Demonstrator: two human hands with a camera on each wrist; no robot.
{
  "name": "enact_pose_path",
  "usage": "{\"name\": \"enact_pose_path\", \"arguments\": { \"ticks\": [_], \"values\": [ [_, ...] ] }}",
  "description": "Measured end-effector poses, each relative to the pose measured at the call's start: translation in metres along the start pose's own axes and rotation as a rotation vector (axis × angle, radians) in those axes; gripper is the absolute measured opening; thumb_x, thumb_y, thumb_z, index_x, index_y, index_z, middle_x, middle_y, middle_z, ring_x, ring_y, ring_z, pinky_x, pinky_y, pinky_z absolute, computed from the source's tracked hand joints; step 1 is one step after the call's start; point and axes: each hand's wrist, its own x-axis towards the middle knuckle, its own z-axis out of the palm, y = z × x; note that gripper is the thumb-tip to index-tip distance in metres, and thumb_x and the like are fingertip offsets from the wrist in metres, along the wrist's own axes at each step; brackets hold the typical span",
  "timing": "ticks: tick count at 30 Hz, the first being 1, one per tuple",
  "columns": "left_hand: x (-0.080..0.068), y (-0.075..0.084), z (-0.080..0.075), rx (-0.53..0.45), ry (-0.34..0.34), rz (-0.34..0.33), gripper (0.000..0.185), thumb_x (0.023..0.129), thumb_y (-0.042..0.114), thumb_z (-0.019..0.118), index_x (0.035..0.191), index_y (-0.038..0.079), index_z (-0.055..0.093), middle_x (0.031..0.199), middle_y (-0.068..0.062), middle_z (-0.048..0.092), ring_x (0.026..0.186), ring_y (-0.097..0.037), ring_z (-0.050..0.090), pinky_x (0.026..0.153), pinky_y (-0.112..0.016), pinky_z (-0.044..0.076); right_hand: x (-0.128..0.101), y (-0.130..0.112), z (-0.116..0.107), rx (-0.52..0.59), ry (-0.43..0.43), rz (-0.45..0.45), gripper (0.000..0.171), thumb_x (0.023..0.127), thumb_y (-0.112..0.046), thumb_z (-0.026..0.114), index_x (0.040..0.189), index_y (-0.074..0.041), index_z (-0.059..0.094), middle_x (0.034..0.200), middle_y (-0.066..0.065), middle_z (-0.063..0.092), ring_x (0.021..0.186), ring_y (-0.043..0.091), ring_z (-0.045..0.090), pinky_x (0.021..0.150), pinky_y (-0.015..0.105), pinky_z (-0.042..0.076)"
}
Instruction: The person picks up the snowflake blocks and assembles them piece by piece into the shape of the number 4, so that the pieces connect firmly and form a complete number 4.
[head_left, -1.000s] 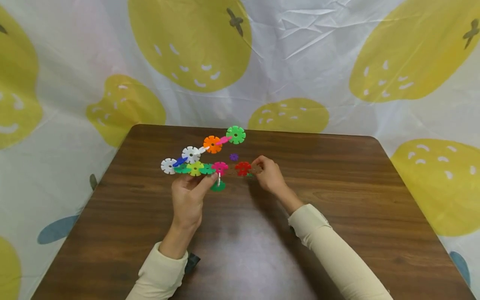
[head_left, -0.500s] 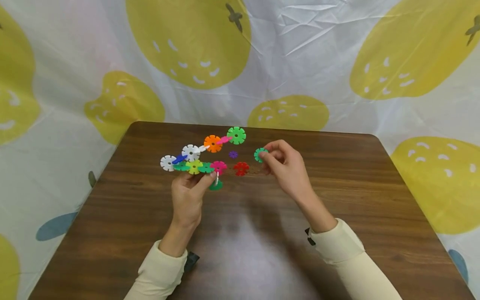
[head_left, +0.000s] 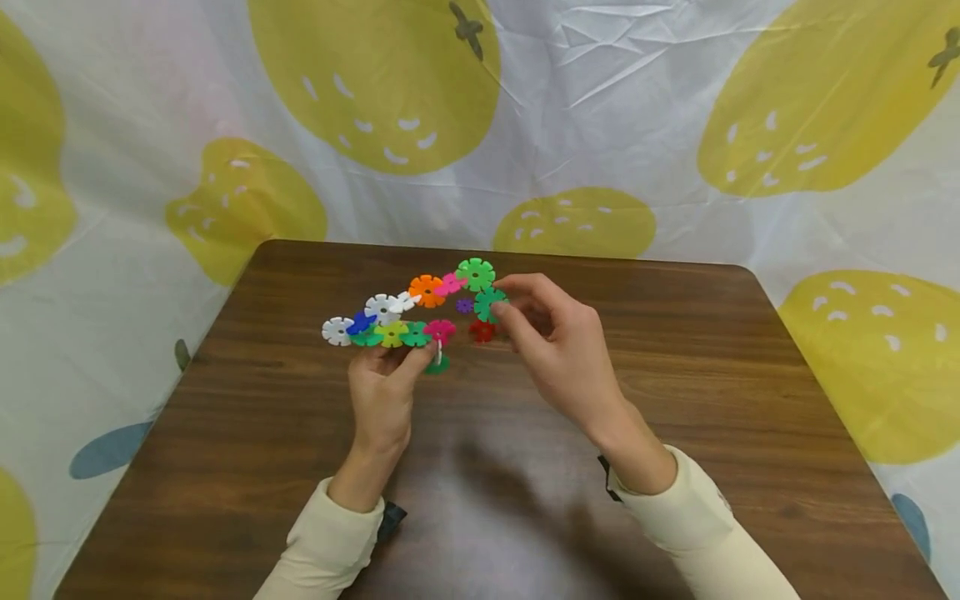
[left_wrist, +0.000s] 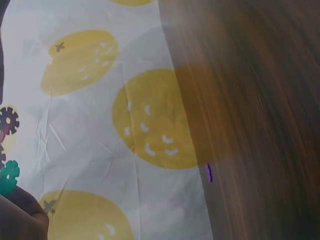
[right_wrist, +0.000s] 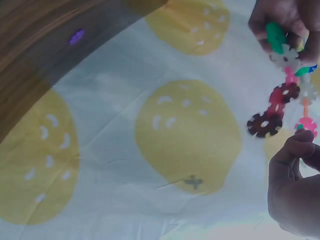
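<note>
My left hand (head_left: 378, 404) grips a linked chain of notched plastic discs, including a yellow disc (head_left: 391, 334), a blue disc (head_left: 361, 322) and an orange disc (head_left: 427, 291). Thumb and fingers of my right hand (head_left: 566, 354) pinch a green disc (head_left: 489, 305). That disc sits just below the light green disc (head_left: 476, 273) at the chain's upper end; whether they are joined I cannot tell. On the lower branch, the red disc (head_left: 482, 332) is partly behind my right fingers. A dark brown disc (right_wrist: 265, 125) shows at the branch's end in the right wrist view.
A purple disc (head_left: 465, 307) lies on the brown wooden table (head_left: 712, 375), behind the chain. Behind the table's far edge hangs a white cloth (head_left: 600, 108) with yellow fruit prints.
My right hand has lifted from beside the brown end of the lower branch, green disc pinched, and moved left to the chain's light green end. The left hand has barely shifted.
</note>
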Motion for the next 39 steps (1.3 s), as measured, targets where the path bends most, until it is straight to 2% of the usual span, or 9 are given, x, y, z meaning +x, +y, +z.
{"name": "enact_pose_path", "arguments": {
  "ticks": [5,9,13,20,28,35,39],
  "values": [
    [-0.002,-0.001,0.004,0.032,0.046,0.024,0.017,0.072,-0.008,0.069,0.085,0.002,0.065,0.081,-0.002,0.066,0.073,-0.016,0.061,0.068,-0.024,0.053,0.002,-0.003,0.017,0.025,0.002,-0.033,0.019,0.088,-0.025,0.061,0.102,-0.013,0.056,0.073,-0.003,0.066,0.058,0.003,0.056,0.054,0.021,0.048],
    [-0.005,-0.001,0.006,0.052,0.052,0.033,0.017,0.072,-0.006,0.07,0.086,0.002,0.065,0.083,-0.002,0.066,0.074,-0.016,0.061,0.067,-0.025,0.053,0.002,-0.006,0.028,0.039,0.026,-0.036,0.016,0.086,-0.023,0.063,0.095,-0.011,0.056,0.073,-0.001,0.068,0.061,0.002,0.06,0.057,0.02,0.051],
    [-0.007,-0.003,0.007,0.042,0.05,0.033,0.017,0.073,-0.006,0.07,0.088,0.001,0.064,0.083,-0.002,0.065,0.075,-0.015,0.061,0.067,-0.025,0.054,0.002,-0.009,0.034,-0.008,0.068,-0.069,0.015,0.086,-0.021,0.063,0.094,-0.01,0.057,0.072,-0.002,0.067,0.059,0.001,0.058,0.054,0.018,0.049],
    [-0.008,-0.005,0.007,0.038,0.045,0.051,0.024,0.073,-0.004,0.071,0.092,-0.013,0.059,0.082,-0.002,0.065,0.073,-0.016,0.062,0.064,-0.027,0.054,0.004,-0.01,0.038,-0.103,0.102,-0.186,0.01,0.087,-0.017,0.061,0.092,-0.009,0.061,0.069,-0.005,0.062,0.054,0.001,0.05,0.049,0.014,0.042],
    [-0.008,-0.007,0.008,0.036,0.055,0.077,0.018,0.073,-0.007,0.069,0.087,0.002,0.065,0.081,-0.001,0.065,0.072,-0.014,0.061,0.064,-0.025,0.053,0.005,-0.011,0.039,-0.21,0.097,-0.268,0.007,0.088,-0.014,0.057,0.085,-0.012,0.062,0.067,-0.007,0.053,0.057,0.002,0.044,0.052,0.014,0.038],
    [-0.007,-0.01,0.009,-0.036,0.068,0.092,0.019,0.072,-0.01,0.067,0.09,-0.002,0.065,0.083,-0.004,0.065,0.073,-0.016,0.061,0.065,-0.026,0.054,0.007,-0.01,0.043,-0.244,0.097,-0.287,0.009,0.089,-0.016,0.056,0.088,-0.013,0.064,0.072,-0.006,0.058,0.06,0.003,0.046,0.057,0.016,0.042],
    [-0.006,-0.01,0.008,-0.057,0.072,0.117,0.016,0.072,-0.012,0.066,0.086,-0.003,0.065,0.08,-0.005,0.066,0.068,-0.017,0.061,0.062,-0.027,0.053,0.01,-0.011,0.044,-0.235,0.078,-0.3,0.009,0.088,-0.015,0.056,0.087,-0.012,0.064,0.069,-0.005,0.056,0.059,0.003,0.045,0.055,0.016,0.041]
  ]
}}
